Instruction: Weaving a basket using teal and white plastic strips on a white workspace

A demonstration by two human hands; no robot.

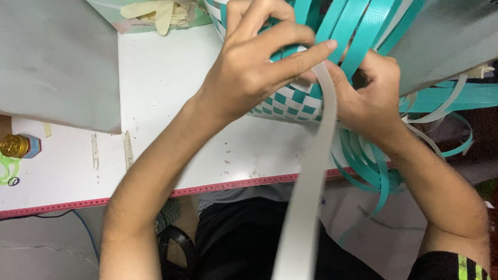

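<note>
Nearest the camera, one long white strap [306,207] runs from the bottom of the view, over the person's lap, up past the near edge of the tabletop [171,114], which is trimmed with a pink measuring tape [233,185]. Its long axis is close to vertical in the picture, leaning slightly right as it rises, and its upper end reaches the hands. That end lies between them: the right hand [371,101] pinches it from the right side with thumb and fingers closed on the strap, while the left hand [249,67] comes across from the left, fingers curled and the forefinger stretched along the weave, pressing on the woven basket [290,106] rather than clamping anything that can be made out. The right hand is the nearer of the two to the strap's working end. The basket, one piece in a teal-and-white check, sits at the tabletop's right side, well in from the near edge, with many loose teal straps [363,161] spilling off the right edge and more rising upward behind the hands; they overlap too much to count. At the near left corner stands one small gold-capped bottle [18,146]. At the far edge lies one pair of pale gloves [161,13] on a box.
</note>
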